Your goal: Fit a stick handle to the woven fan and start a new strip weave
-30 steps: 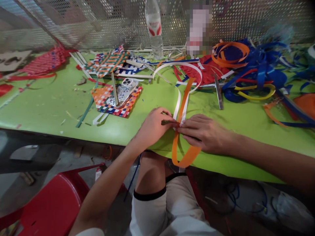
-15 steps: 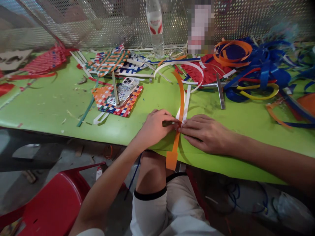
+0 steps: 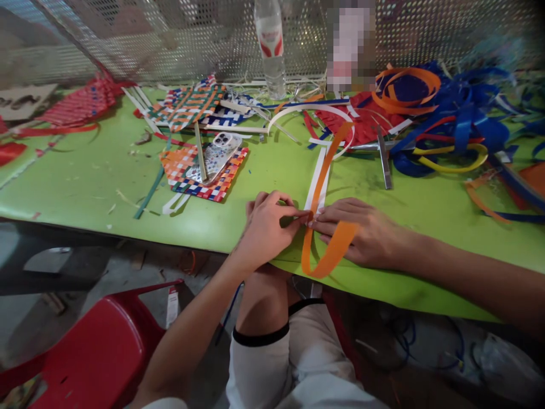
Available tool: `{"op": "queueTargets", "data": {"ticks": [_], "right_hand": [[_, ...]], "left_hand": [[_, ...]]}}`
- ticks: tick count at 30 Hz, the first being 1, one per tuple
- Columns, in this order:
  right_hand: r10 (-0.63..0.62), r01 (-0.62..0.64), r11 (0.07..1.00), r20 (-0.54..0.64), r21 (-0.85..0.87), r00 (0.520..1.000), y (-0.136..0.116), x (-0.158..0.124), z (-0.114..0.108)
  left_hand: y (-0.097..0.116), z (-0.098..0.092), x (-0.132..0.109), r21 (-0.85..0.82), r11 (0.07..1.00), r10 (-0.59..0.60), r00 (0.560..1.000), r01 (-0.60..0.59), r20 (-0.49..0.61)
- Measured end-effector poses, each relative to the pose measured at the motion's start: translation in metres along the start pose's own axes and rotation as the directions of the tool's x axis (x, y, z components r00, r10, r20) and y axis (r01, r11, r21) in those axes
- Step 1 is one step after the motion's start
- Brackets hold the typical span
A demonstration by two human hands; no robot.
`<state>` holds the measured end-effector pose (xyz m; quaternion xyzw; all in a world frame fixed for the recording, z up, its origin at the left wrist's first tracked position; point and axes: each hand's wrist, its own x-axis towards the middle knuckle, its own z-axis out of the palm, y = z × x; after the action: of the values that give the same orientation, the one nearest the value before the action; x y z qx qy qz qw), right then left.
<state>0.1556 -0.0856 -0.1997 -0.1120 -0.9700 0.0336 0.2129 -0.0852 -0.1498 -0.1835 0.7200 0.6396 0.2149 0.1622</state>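
My left hand (image 3: 266, 227) pinches an orange plastic strip (image 3: 330, 250) at the near edge of the green table (image 3: 85, 182). My right hand (image 3: 361, 230) lies flat beside it, fingers pressing down the orange strip and a white strip (image 3: 317, 179) where they cross. The orange strip curls in a loop over my right fingers and runs away from me up the table. The white strip arcs round towards the back.
A phone (image 3: 215, 156) rests on a small woven mat (image 3: 204, 173). Behind stand a water bottle (image 3: 268, 48), more woven pieces (image 3: 187, 105) and a metal tool (image 3: 383, 153). Blue, yellow and orange strips (image 3: 451, 122) pile at the right. A red chair (image 3: 93, 352) is lower left.
The orange strip's near end, hanging straight off the table edge half a second ago, now curls into a loop over my right fingers. My left fingers have tightened into a pinch.
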Motion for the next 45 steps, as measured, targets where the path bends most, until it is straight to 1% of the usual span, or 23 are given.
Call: {"op": "queueTargets", "data": {"ticks": [6, 10, 15, 19, 24, 29, 35, 40, 45], "right_hand": [[0.001, -0.001, 1.000, -0.020, -0.012, 1.000, -0.001, 0.002, -0.003], [-0.009, 0.008, 1.000, -0.028, -0.029, 1.000, -0.001, 0.002, -0.002], [-0.004, 0.004, 1.000, -0.032, -0.005, 0.999, -0.001, 0.002, -0.002], [-0.008, 0.007, 1.000, -0.037, -0.011, 0.999, -0.001, 0.002, -0.003], [-0.001, 0.001, 1.000, -0.003, -0.001, 1.000, -0.002, 0.003, -0.004], [-0.003, 0.003, 1.000, -0.028, -0.005, 1.000, -0.002, 0.003, -0.004], [0.005, -0.005, 1.000, 0.001, -0.013, 1.000, -0.001, 0.002, -0.005], [0.033, -0.032, 0.999, -0.003, 0.015, 0.999, -0.003, 0.000, -0.002], [0.037, -0.037, 0.999, -0.010, 0.015, 0.999, -0.003, 0.000, -0.002]], "left_hand": [[-0.002, 0.003, 0.003, 0.024, 0.998, -0.050, 0.999, 0.050, 0.001], [-0.003, 0.007, 0.000, 0.025, 0.998, -0.059, 0.998, 0.060, -0.037], [-0.004, 0.011, -0.003, 0.064, 0.997, -0.047, 0.994, 0.053, -0.094], [-0.001, 0.010, -0.003, 0.066, 0.994, -0.082, 0.993, 0.088, -0.081], [0.003, 0.007, -0.003, 0.058, 0.993, -0.099, 0.993, 0.103, -0.069], [0.004, 0.005, -0.002, 0.035, 0.992, -0.121, 0.992, 0.122, -0.041], [0.002, 0.008, -0.003, 0.032, 0.995, -0.087, 0.993, 0.090, -0.076], [0.002, 0.009, -0.005, 0.032, 0.995, -0.096, 0.992, 0.099, -0.084], [-0.004, 0.013, -0.005, 0.057, 0.996, -0.070, 0.994, 0.074, -0.082]]}}
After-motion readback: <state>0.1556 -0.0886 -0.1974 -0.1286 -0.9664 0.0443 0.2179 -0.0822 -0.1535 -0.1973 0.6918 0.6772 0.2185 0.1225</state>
